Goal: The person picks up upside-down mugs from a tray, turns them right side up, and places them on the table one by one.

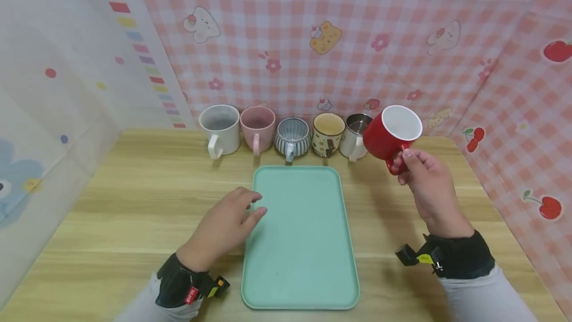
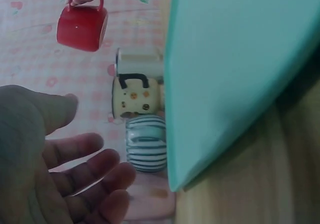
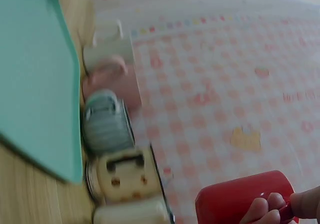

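Note:
A red mug with a white inside (image 1: 380,135) is up in the air at the right, tilted, its mouth facing up and to the right. My right hand (image 1: 426,183) grips it by the handle. The left hand (image 1: 225,222) hovers over the left edge of the green tray (image 1: 299,242), fingers loosely bent and holding nothing. In the left wrist view that hand (image 2: 65,159) shows its spread fingers and thumb apart from any mug. Fingers of the right hand (image 3: 270,211) wrap the red mug's handle in the right wrist view.
Along the back wall stand a white mug (image 1: 225,135), a pink mug (image 1: 263,133), a blue-striped cup (image 1: 299,145), a yellow patterned mug (image 1: 321,143) and a white mug with a metal inside (image 1: 348,144). They share a wooden table (image 1: 147,198) with the tray. Patterned cloth hangs behind.

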Tool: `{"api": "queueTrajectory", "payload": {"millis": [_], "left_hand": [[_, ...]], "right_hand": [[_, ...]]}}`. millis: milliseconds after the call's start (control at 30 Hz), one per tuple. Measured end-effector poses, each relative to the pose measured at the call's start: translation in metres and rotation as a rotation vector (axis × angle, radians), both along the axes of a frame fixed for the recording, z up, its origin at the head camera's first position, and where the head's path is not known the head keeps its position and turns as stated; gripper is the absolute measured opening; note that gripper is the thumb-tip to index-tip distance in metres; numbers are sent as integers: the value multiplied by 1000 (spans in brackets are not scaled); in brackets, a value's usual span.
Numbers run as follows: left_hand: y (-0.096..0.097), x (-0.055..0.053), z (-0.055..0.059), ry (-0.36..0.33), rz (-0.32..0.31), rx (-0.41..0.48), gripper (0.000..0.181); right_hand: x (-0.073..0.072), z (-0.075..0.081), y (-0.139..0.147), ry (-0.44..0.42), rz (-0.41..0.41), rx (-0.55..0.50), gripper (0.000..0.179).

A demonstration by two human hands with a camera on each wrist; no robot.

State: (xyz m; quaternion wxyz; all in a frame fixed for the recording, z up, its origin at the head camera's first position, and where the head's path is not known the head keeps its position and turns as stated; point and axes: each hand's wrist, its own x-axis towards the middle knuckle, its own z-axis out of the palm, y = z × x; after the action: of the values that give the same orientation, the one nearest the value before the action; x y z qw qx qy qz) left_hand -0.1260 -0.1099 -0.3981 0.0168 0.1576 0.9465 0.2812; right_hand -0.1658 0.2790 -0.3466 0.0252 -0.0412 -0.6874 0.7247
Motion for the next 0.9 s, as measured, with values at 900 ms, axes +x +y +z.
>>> {"api": "queueTrajectory", "payload": {"millis": [900], "left_hand": [[-3,3,-18,-14,-1,-61,38]], "right_hand": [[-82,-70,37,-98,-321,8,19]]}}
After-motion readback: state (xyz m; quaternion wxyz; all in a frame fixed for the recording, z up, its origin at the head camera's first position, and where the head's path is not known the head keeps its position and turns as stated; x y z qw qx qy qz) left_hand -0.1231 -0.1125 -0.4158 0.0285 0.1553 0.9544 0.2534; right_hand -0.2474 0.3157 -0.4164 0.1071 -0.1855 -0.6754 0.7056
